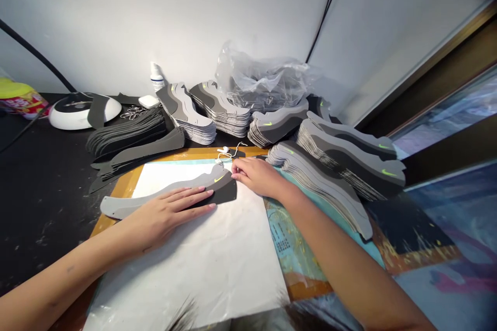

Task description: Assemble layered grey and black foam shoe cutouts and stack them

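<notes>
A layered shoe-shaped panel (219, 186) in grey and charcoal, with a small yellow-green swoosh, lies flat on a white sheet (217, 264). My left hand (171, 214) rests palm down across the panel, fingers extended towards its dark end. My right hand (254, 176) sits at that same end, its bunched fingertips against the panel's edge. Whether those fingertips grip the panel is hard to tell. A tangled white earphone cord (229, 154) lies just beyond my right hand.
Several tall stacks of matching panels (318, 181) crowd the black table (42, 207) beyond and right of the orange-edged mat (120, 191). Behind them are a crumpled clear plastic bag (264, 80), a small spray bottle (157, 77) and a round white device (83, 111). A wall stands behind.
</notes>
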A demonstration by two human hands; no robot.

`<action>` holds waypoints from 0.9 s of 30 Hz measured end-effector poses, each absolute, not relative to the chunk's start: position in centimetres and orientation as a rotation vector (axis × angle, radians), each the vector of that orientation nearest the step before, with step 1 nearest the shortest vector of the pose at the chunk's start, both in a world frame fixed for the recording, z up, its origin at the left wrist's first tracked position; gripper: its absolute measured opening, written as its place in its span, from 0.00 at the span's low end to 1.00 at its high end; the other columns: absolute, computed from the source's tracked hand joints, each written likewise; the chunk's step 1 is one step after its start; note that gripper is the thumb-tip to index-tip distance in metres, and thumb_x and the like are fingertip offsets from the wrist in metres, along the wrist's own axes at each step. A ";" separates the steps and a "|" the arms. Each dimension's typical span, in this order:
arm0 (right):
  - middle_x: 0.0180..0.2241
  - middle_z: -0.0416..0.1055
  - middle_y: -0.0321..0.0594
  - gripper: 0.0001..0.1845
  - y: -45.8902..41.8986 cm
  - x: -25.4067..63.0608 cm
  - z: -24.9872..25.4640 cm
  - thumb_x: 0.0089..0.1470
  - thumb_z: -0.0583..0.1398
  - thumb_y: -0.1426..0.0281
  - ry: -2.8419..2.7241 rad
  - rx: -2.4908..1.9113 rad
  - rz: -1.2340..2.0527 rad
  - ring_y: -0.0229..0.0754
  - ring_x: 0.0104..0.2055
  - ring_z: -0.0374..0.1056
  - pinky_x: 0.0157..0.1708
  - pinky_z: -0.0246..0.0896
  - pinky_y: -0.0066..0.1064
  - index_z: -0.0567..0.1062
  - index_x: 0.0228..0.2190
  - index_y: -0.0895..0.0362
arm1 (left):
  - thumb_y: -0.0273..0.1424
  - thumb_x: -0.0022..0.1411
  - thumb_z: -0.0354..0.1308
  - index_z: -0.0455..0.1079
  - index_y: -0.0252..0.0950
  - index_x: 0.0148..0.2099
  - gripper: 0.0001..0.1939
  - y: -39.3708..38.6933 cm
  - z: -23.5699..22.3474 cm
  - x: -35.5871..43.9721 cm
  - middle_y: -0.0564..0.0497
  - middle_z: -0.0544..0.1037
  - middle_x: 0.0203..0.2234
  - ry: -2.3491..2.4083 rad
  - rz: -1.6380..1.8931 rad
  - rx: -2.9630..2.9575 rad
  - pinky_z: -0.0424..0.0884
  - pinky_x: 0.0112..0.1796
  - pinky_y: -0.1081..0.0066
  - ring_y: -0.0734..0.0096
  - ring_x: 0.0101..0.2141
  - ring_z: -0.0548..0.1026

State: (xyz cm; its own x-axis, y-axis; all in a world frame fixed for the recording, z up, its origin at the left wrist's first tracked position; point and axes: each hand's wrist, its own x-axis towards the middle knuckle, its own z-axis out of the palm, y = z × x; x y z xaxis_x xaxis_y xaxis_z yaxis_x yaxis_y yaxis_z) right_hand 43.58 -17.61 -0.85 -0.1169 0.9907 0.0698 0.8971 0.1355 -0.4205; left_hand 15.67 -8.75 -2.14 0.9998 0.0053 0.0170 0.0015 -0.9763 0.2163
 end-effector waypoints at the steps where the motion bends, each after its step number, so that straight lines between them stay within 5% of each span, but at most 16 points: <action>1: 0.32 0.72 0.36 0.02 -17.6 43.5 -0.9 0.62 0.59 0.71 -2.068 -1.842 0.390 0.40 0.37 0.65 0.35 0.49 0.29 0.72 0.36 0.55 | 0.15 0.59 0.44 0.48 0.50 0.71 0.42 -8.7 -2.1 15.7 0.54 0.51 0.69 0.008 0.031 2.915 0.56 0.64 0.54 0.60 0.67 0.54; 9: 0.37 0.74 0.41 0.12 -17.7 42.9 -0.9 0.67 0.54 0.64 -2.014 -1.958 0.282 0.43 0.41 0.66 0.37 0.51 0.31 0.75 0.38 0.55 | 0.16 0.64 0.42 0.48 0.50 0.71 0.37 -9.4 -1.2 15.7 0.53 0.53 0.69 0.083 0.047 2.934 0.57 0.64 0.56 0.61 0.67 0.54; 15: 0.39 0.73 0.44 0.24 -18.0 41.2 -0.7 0.68 0.49 0.59 -1.870 -1.895 0.246 0.44 0.44 0.63 0.45 0.54 0.35 0.78 0.31 0.57 | 0.39 0.67 0.51 0.41 0.39 0.72 0.36 -8.7 -1.8 15.1 0.36 0.56 0.66 0.651 0.495 3.006 0.56 0.61 0.43 0.43 0.64 0.55; 18: 0.37 0.75 0.42 0.23 -17.7 40.9 -1.0 0.69 0.50 0.64 -1.715 -1.789 0.434 0.42 0.43 0.65 0.48 0.55 0.34 0.79 0.30 0.57 | 0.45 0.68 0.49 0.52 0.37 0.68 0.31 -8.1 -1.6 15.1 0.37 0.64 0.61 0.695 0.340 2.961 0.62 0.58 0.48 0.46 0.60 0.63; 22: 0.38 0.77 0.43 0.22 -17.1 41.3 -1.5 0.68 0.51 0.67 -1.587 -1.641 0.617 0.41 0.44 0.69 0.50 0.57 0.35 0.81 0.30 0.58 | 0.56 0.59 0.57 0.65 0.38 0.58 0.34 -8.3 -0.3 15.4 0.39 0.69 0.56 0.721 0.275 2.902 0.67 0.53 0.53 0.47 0.55 0.68; 27: 0.41 0.77 0.44 0.22 -17.1 41.3 -1.8 0.64 0.54 0.56 -1.453 -1.380 0.844 0.44 0.46 0.71 0.49 0.61 0.36 0.81 0.37 0.58 | 0.53 0.54 0.64 0.66 0.36 0.47 0.30 -8.1 -0.5 15.2 0.44 0.75 0.41 0.831 0.539 2.632 0.73 0.40 0.62 0.57 0.41 0.75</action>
